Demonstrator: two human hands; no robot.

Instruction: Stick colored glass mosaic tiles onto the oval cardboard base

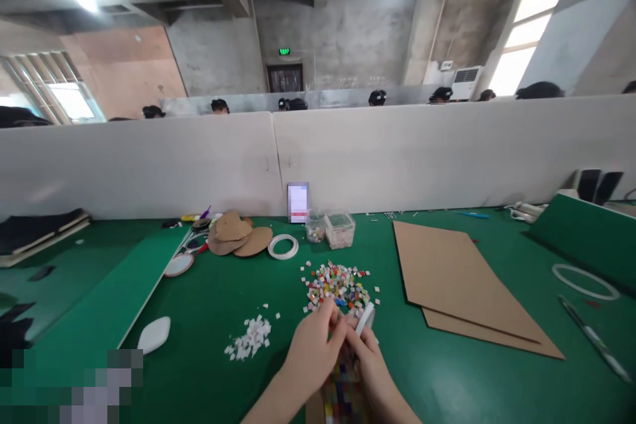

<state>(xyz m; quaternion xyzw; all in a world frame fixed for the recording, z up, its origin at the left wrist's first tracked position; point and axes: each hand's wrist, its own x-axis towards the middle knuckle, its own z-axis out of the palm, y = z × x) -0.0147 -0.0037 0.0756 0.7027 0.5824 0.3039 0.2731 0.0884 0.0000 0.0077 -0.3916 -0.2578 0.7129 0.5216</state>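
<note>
My left hand (320, 341) is closed in a pinch against my right fingertips; whatever it pinches is too small to make out. My right hand (368, 348) is closed on a white tape roll (365, 319), held on edge. Beneath both hands, partly covered by them, lies a multicoloured mosaic panel (340, 394) with a brown cardboard edge. Just beyond my fingers spreads a heap of small coloured tiles (335, 285). Left of my left hand is a pile of small white squares (251, 338).
Cardboard sheets (457, 278) lie at right, near a pen (593, 338). Toward the back stand clear plastic boxes (340, 230) and a phone (298, 202). Cardboard discs (253, 242) and a white ring (283, 247) lie back left. A white partition (348, 156) borders the green table.
</note>
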